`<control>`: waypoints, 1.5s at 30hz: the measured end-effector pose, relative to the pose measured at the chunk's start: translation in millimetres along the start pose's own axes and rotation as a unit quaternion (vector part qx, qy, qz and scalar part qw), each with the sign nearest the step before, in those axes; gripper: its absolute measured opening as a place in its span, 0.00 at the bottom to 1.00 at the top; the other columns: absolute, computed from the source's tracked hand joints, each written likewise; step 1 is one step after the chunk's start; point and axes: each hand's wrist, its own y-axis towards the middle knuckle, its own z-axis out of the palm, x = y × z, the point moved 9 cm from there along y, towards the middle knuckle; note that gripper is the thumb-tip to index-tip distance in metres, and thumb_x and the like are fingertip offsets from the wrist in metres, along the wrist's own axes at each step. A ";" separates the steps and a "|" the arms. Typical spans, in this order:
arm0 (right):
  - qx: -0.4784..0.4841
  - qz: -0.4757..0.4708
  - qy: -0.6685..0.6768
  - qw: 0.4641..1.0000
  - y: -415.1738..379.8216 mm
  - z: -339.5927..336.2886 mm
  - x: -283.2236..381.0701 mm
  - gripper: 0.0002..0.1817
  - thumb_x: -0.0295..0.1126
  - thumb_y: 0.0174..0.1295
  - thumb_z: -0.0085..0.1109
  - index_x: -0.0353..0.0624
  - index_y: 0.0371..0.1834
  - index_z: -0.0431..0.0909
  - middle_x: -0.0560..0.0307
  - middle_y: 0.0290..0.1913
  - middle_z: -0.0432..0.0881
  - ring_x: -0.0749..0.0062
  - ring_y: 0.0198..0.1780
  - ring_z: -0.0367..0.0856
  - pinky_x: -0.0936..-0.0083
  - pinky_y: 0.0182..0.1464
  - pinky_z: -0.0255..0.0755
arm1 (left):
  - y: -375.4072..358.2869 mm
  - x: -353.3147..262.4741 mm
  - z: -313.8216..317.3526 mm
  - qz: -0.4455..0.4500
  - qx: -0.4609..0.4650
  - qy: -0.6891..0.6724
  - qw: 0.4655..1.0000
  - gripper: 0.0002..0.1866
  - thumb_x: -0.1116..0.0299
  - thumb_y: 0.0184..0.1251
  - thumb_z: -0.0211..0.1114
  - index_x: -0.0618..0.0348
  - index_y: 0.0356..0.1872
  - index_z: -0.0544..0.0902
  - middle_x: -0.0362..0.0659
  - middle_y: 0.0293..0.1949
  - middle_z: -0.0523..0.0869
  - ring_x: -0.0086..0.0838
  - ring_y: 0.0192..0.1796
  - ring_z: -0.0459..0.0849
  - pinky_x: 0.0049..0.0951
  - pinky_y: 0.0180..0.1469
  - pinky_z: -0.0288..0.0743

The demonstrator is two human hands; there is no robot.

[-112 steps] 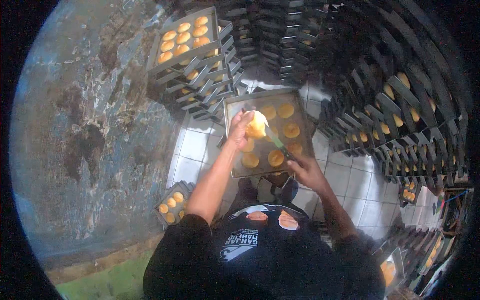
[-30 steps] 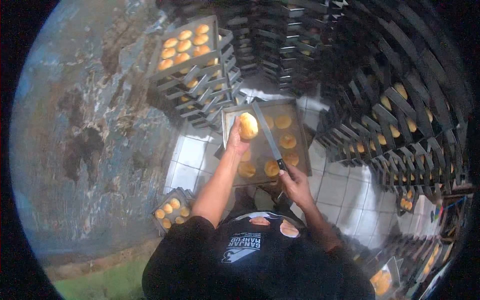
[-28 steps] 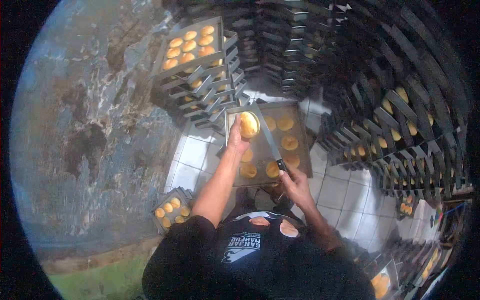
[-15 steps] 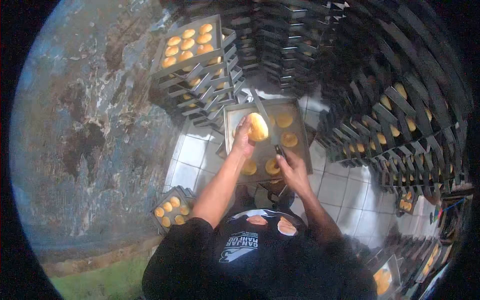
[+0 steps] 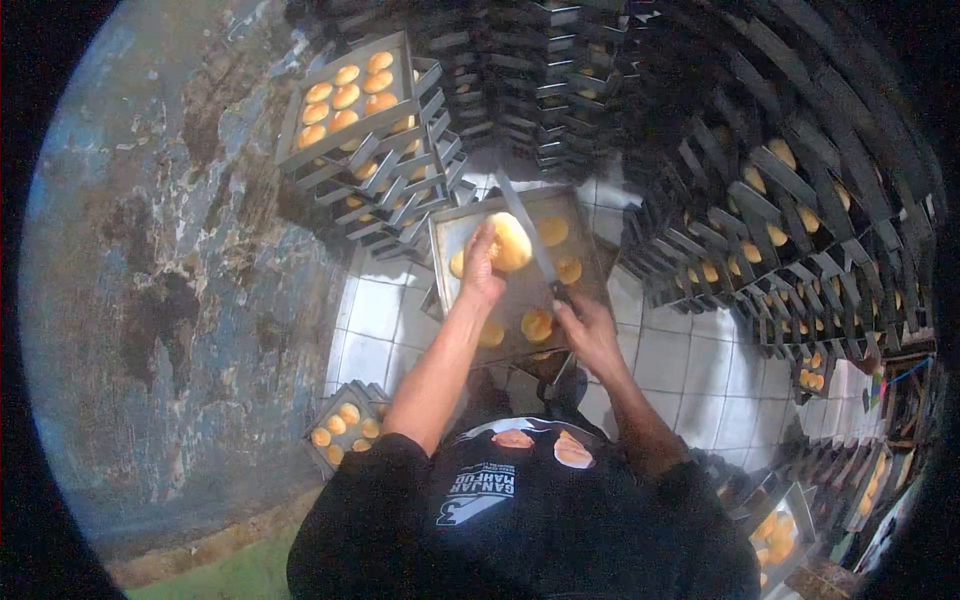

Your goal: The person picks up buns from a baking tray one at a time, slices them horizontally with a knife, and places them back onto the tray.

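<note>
Your left hand (image 5: 482,272) gripping a bun (image 5: 509,241) above the baking tray (image 5: 447,235), your right hand (image 5: 588,330) closed around a long knife (image 5: 527,231), blade against the bun

A round, golden-brown baked bun (image 5: 511,242) sits raised above a flat grey metal baking tray (image 5: 455,232), tilted on edge so its paler underside faces the camera. A long thin steel knife with a dark handle (image 5: 527,235) lies slantwise against the bun's right side, blade tip pointing up and away (whether the edge has entered the crumb cannot be told). On the tray below lie several more flat golden buns (image 5: 553,231), spaced apart.
</note>
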 end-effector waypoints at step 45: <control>0.070 0.072 -0.003 0.995 27.2 15.8 -88.2 0.24 0.41 0.73 0.56 0.35 0.64 0.76 0.51 0.39 0.86 0.71 0.39 0.82 0.72 0.44 0.76 | -7.9 47.5 5.6 -0.079 0.056 0.127 0.987 0.31 0.56 0.64 0.75 0.60 0.62 0.74 0.41 0.51 0.83 0.29 0.51 0.84 0.34 0.53 0.82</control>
